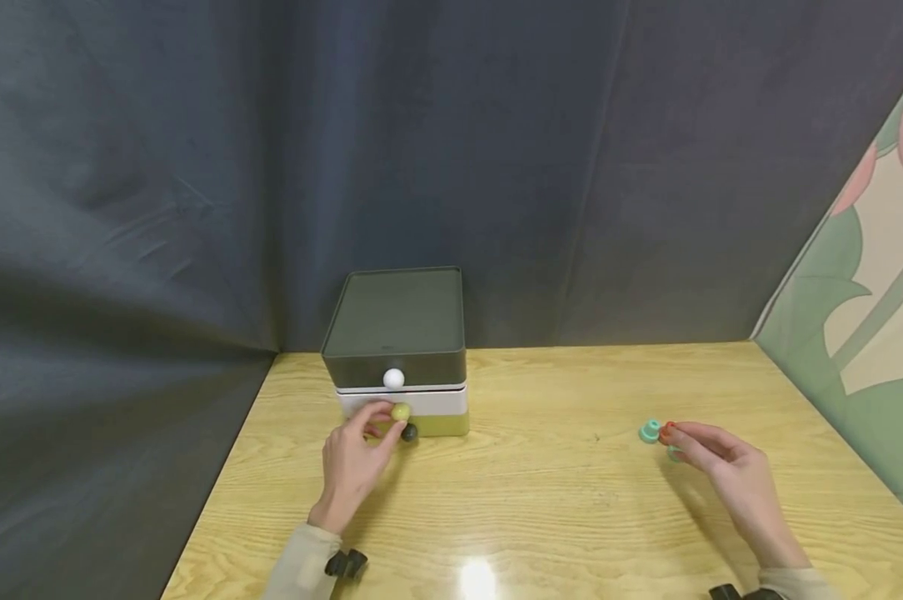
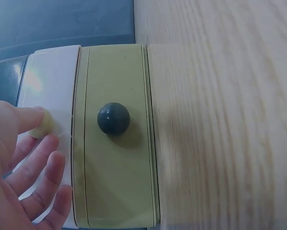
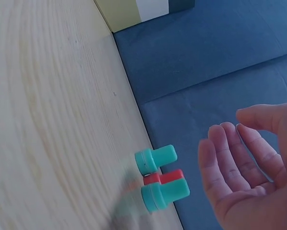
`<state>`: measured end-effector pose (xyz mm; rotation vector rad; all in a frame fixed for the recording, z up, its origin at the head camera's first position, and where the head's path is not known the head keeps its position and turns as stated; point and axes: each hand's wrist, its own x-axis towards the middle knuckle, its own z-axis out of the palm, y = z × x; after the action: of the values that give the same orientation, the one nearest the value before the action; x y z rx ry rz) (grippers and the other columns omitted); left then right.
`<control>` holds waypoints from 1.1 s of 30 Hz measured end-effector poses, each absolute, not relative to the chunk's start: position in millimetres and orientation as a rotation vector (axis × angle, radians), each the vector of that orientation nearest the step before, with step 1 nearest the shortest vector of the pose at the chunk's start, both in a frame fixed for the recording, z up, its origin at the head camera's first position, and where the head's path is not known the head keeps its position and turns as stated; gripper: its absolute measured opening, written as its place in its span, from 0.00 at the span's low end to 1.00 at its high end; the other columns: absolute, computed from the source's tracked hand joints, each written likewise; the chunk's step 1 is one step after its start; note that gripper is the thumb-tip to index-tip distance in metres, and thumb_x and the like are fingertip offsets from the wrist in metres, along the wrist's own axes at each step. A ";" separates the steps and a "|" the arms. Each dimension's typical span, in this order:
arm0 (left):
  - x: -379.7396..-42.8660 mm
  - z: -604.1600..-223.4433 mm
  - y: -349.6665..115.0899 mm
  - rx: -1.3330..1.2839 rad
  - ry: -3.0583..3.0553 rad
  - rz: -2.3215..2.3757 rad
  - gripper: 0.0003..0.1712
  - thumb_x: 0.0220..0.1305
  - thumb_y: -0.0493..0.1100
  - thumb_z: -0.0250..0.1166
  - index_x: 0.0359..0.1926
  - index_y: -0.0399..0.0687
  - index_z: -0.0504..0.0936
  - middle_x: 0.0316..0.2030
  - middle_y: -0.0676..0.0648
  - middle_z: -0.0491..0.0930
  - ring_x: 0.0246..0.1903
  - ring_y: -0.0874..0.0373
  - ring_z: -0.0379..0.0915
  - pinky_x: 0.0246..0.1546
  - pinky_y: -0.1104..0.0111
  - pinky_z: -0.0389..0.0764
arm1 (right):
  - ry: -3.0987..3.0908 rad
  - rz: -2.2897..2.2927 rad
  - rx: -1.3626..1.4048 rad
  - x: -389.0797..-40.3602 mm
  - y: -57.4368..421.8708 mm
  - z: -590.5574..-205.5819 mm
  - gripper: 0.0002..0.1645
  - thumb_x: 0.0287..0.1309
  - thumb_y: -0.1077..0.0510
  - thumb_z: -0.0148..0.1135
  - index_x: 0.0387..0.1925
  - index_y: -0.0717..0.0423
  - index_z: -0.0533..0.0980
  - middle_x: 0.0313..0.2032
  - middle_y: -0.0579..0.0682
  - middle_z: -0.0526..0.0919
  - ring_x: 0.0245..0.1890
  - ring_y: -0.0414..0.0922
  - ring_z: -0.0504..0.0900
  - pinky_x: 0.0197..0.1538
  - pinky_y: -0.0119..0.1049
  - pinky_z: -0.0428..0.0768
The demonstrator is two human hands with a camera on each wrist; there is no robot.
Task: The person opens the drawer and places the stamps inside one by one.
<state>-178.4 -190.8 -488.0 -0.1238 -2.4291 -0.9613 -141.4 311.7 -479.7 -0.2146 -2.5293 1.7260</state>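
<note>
My left hand [image 1: 350,468] pinches the yellow-green round knob [image 1: 401,412] of the white middle drawer [image 1: 440,403], thumb on one side and fingers on the other. That drawer belongs to a small three-tier box [image 1: 402,312] with a dark lid. Below it, a dark knob [image 2: 113,119] sits on the yellow-green bottom drawer [image 2: 117,191]. To the right, my right hand [image 1: 740,475] hovers beside two teal stepped pegs [image 3: 155,158] and a red one [image 3: 172,176], fingers loosely bent. Nothing shows between its thumb and fingers in the right wrist view.
The top dark drawer carries a white knob [image 1: 394,379]. A dark curtain [image 1: 496,167] hangs behind the wooden table [image 1: 541,500] and along its left side. Flower-patterned cloth [image 1: 871,333] borders the right side. Dark wrist cameras [image 1: 346,564] are strapped near both sleeves.
</note>
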 end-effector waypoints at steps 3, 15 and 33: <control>-180.0 -488.3 -190.4 -0.124 -2.428 -0.965 0.17 0.60 0.50 0.81 0.49 0.57 0.90 0.37 0.55 0.93 0.29 0.61 0.86 0.31 0.66 0.77 | -2.577 1.700 -0.266 -140.8 314.9 -478.6 0.30 0.75 0.41 0.63 0.67 0.55 0.79 0.50 0.27 0.90 0.46 0.32 0.90 0.46 0.18 0.74; -183.1 -486.8 -188.9 -0.103 -2.443 -0.972 0.16 0.61 0.50 0.80 0.50 0.57 0.90 0.36 0.58 0.93 0.29 0.63 0.85 0.32 0.65 0.77 | -2.625 1.682 -0.319 -140.5 315.2 -476.6 0.32 0.74 0.38 0.63 0.68 0.52 0.79 0.49 0.22 0.88 0.46 0.30 0.89 0.44 0.19 0.71; -179.9 -495.1 -184.9 0.110 -2.756 -0.823 0.21 0.60 0.68 0.75 0.43 0.61 0.90 0.37 0.59 0.91 0.32 0.56 0.85 0.31 0.62 0.77 | -2.520 1.769 -0.242 -142.0 308.7 -479.9 0.27 0.73 0.46 0.67 0.64 0.59 0.81 0.50 0.25 0.89 0.44 0.33 0.91 0.47 0.19 0.79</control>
<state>-179.9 -184.9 -495.1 0.1102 -2.7556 -0.8231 -142.0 308.7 -479.9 -0.2417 -2.5204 1.7691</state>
